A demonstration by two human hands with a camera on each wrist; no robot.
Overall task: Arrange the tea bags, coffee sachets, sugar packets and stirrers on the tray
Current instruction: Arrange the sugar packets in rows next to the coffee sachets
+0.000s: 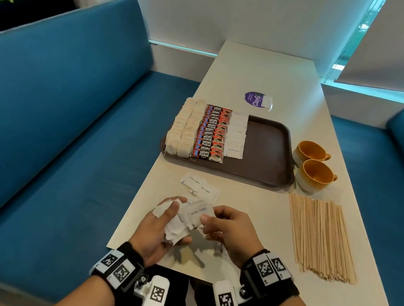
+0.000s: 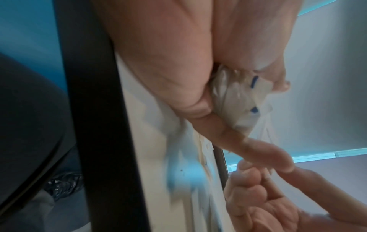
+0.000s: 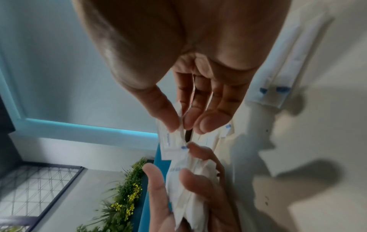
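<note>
A bundle of white sugar packets [image 1: 179, 224] is clasped in the left hand [image 1: 159, 235], fingers curled round it above the near table [image 1: 240, 203] edge; one packet [image 1: 195, 213] at the top of the bundle is pinched between thumb and fingertips of the right hand [image 1: 228, 231]; two more loose packets [image 1: 199, 188] lie just beyond; further off, tea bags [image 1: 182, 127], coffee sachets [image 1: 213, 133] and a sugar row [image 1: 236, 135] are ranged on the brown tray [image 1: 269, 150]; stirrers [image 1: 322, 236] are spread to the right, near two yellow cups [image 1: 312, 164].

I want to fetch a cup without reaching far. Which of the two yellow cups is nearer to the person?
The nearer yellow cup is the one just above the wooden stirrers; the other cup sits behind it, farther up the table.
</note>
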